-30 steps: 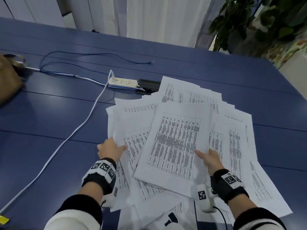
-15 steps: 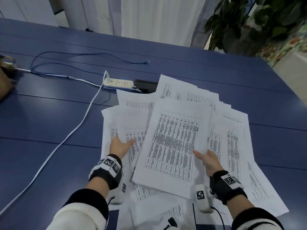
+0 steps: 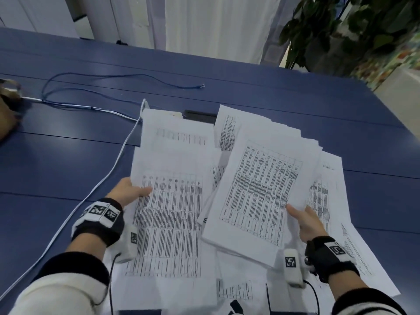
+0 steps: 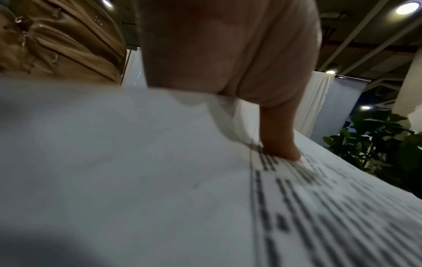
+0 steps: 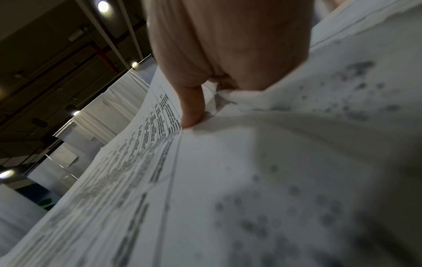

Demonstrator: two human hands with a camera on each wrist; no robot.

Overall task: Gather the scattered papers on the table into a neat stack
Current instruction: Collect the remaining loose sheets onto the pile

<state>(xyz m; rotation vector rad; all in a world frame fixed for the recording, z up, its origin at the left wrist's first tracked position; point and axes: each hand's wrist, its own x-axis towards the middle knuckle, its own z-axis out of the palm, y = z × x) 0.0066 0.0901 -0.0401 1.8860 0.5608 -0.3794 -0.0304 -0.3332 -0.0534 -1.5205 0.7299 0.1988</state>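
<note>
We see the left hand (image 3: pixel 127 192) pinching one printed sheet (image 3: pixel 172 201) at its left edge, and the right hand (image 3: pixel 306 221) gripping another bundle (image 3: pixel 261 196) over scattered papers (image 3: pixel 354 246) on the blue table (image 3: pixel 68 167).

White printed papers (image 3: pixel 261 189) lie fanned, overlapping, across the blue table (image 3: pixel 68 160).

Open blue table (image 3: pixel 68 169) lies to the left of the papers (image 3: pixel 172 201) and beyond them, crossed only by a white cable (image 3: pixel 109 178) (running just beside the papers' left edge) and a thin blue cable (image 3: pixel 118 76). A tan bag (image 3: pixel 6 119) blocks the far left edge; a black device (image 3: pixel 200 115) sits half under the sheets' far side.
</note>
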